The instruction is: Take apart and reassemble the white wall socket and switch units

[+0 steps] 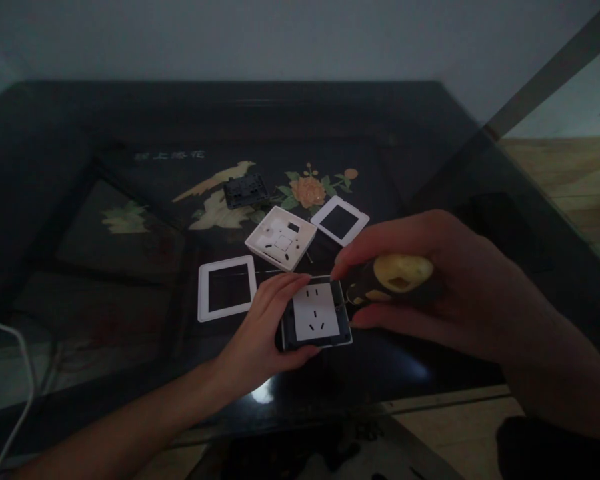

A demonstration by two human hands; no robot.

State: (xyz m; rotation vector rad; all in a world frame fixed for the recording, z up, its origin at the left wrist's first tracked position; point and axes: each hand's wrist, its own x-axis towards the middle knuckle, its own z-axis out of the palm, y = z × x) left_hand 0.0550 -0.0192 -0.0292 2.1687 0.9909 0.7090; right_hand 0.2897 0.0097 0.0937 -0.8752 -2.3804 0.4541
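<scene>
A wall socket (316, 312) with a white face and dark surround sits in a white box near the table's front edge. My left hand (270, 327) is closed around its left side, fingers on top and thumb at the near edge. In my right hand (445, 287) is a screwdriver with a yellow and black handle (403, 272), gripped between thumb and fingers. Its thin shaft points at the right edge of the socket; whether the tip sits in a screw cannot be made out.
A white mounting box (281, 240) lies beyond the socket. White cover frames lie to the left (203, 293) and at the right (347, 230). Farther back is a dark socket module (246, 191). A white cable (27, 360) hangs at left. The glossy dark table (130, 280) has a flower picture.
</scene>
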